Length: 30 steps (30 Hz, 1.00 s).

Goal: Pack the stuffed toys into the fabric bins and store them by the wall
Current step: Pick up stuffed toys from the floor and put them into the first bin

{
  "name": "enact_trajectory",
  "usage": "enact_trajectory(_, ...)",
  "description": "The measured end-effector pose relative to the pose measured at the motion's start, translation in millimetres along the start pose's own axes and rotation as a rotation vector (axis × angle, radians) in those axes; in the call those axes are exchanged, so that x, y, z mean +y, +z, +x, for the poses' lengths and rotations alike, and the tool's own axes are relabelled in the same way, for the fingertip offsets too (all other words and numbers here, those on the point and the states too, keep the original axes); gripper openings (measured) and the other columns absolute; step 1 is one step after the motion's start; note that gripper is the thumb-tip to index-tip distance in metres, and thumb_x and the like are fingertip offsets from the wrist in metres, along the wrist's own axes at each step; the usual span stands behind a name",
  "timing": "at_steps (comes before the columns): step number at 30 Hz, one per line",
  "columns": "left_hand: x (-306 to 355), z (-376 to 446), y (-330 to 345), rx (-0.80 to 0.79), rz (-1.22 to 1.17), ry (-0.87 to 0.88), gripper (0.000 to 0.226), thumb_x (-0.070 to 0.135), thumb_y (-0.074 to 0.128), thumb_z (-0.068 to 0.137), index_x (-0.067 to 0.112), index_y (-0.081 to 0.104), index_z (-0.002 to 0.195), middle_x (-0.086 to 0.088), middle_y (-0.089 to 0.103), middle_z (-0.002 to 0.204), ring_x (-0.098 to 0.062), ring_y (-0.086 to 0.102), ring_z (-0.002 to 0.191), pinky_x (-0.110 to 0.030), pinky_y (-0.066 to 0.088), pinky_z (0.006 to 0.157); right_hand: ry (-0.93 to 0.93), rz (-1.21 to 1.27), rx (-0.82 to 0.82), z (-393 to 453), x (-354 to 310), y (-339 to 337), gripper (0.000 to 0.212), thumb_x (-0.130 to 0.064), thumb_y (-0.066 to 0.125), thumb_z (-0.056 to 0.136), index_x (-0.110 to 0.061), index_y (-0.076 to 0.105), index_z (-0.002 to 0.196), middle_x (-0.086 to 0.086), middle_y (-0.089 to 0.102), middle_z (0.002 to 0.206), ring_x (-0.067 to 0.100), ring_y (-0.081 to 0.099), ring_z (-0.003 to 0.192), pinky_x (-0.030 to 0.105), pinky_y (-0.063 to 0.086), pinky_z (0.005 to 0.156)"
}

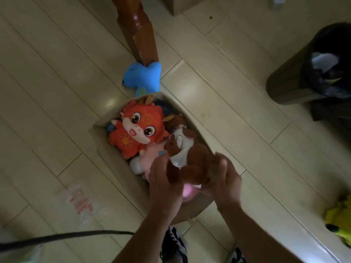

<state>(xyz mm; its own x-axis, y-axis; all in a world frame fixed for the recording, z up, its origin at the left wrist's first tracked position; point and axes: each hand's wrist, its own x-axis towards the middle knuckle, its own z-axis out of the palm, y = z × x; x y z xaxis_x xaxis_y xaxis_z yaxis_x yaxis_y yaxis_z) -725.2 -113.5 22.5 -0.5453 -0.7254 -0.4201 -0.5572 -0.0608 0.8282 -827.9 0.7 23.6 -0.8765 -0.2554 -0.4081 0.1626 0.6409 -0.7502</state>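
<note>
A beige fabric bin (98,128) stands on the floor below me, full of stuffed toys. A red dragon plush (138,130) lies on top at the far side, with a pink and white plush (144,160) beside it. Over the bin's near end, both hands hold a brown and white plush animal (188,154). My left hand (163,177) grips its left side and my right hand (224,179) grips its right side. A blue plush (142,74) lies on the floor just beyond the bin. A yellow plush (340,224) sits at the right edge.
A brown wooden furniture leg (140,29) stands behind the blue plush. A dark waste bin (313,67) with a black liner is at the upper right. A clear plastic bag (81,202) with red print lies at lower left, near a dark cable (66,235).
</note>
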Motion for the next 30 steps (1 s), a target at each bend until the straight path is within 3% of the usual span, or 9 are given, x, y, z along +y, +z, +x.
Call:
enact_trajectory(2,19,-3,8,0.048,0.035,0.176,0.065,0.055,0.066,0.080,0.036,0.039,0.136,0.016,0.043,0.140,-0.010,0.042,0.132,-0.025,0.040,0.105,-0.120,-0.196,0.099,-25,19,-17,0.028,-0.034,0.044,0.093,-0.022,0.066,0.106,-0.008,0.066,0.092,0.021,0.064,0.086,0.025,0.046,0.067)
enact_trajectory(4,33,-5,22,-0.172,0.323,0.315,0.075,0.058,0.063,0.073,0.033,0.037,0.139,0.009,0.035,0.146,-0.013,0.035,0.134,-0.031,0.039,0.106,0.013,-0.425,-0.047,-36,37,-27,0.029,-0.031,0.056,0.088,-0.024,0.060,0.115,-0.009,0.067,0.091,0.020,0.066,0.086,0.027,0.049,0.063)
enact_trajectory(6,31,-1,30,-0.404,0.618,0.281,0.078,0.061,0.062,0.073,0.040,0.031,0.141,0.006,0.031,0.147,-0.014,0.037,0.133,-0.033,0.043,0.102,0.172,-0.654,-0.317,-38,49,-28,0.046,-0.039,0.059,0.087,-0.033,0.046,0.130,-0.011,0.065,0.103,0.014,0.065,0.095,0.030,0.054,0.072)
enact_trajectory(9,26,14,16,-0.407,0.612,0.205,0.063,0.040,0.067,0.081,0.039,0.041,0.138,0.007,0.051,0.127,-0.012,0.054,0.116,-0.026,0.047,0.092,0.134,-0.861,-0.420,-31,38,-22,0.039,-0.042,0.051,0.092,-0.038,0.044,0.131,-0.009,0.064,0.112,0.017,0.066,0.099,0.028,0.053,0.076)
enact_trajectory(14,42,34,-27,-0.236,0.593,0.330,0.054,0.035,0.077,0.075,0.031,0.060,0.127,0.010,0.063,0.105,-0.005,0.057,0.097,-0.025,0.050,0.083,0.173,-0.649,-0.475,-9,26,24,0.029,-0.030,0.052,0.092,-0.029,0.053,0.121,0.001,0.069,0.107,0.025,0.067,0.099,0.034,0.056,0.081)
enact_trajectory(19,35,22,8,-0.641,0.526,0.257,0.068,0.059,0.067,0.073,0.041,0.043,0.135,0.025,0.049,0.119,0.007,0.043,0.116,-0.018,0.038,0.103,0.578,0.004,-0.250,26,51,40,0.022,-0.012,0.063,0.088,-0.020,0.064,0.108,0.001,0.069,0.097,0.021,0.071,0.100,0.022,0.056,0.076)
enact_trajectory(22,17,12,28,-0.575,0.539,0.323,0.071,0.066,0.063,0.074,0.036,0.042,0.134,0.019,0.046,0.130,-0.002,0.038,0.125,-0.036,0.040,0.107,0.663,0.454,-0.298,18,36,26,0.030,-0.004,0.071,0.078,-0.019,0.065,0.104,0.001,0.071,0.095,0.011,0.072,0.083,0.019,0.057,0.060)
enact_trajectory(26,16,-4,43,-0.209,0.589,0.360,0.065,0.068,0.034,0.086,0.035,0.042,0.141,-0.005,0.034,0.149,-0.027,0.032,0.135,-0.054,0.035,0.106,0.719,0.490,-0.040,-20,44,-22,0.036,-0.005,0.056,0.091,-0.031,0.078,0.079,-0.007,0.075,0.081,0.019,0.068,0.085,0.033,0.053,0.075)
enact_trajectory(30,-2,-3,86,-0.235,0.911,0.348,0.058,0.057,0.018,0.095,0.037,0.035,0.147,-0.009,0.015,0.162,-0.040,0.010,0.148,-0.064,0.018,0.113,0.623,0.351,-0.111,-45,74,-58,0.030,-0.009,0.061,0.088,-0.037,0.070,0.089,-0.003,0.074,0.103,0.018,0.069,0.100,0.038,0.052,0.093)
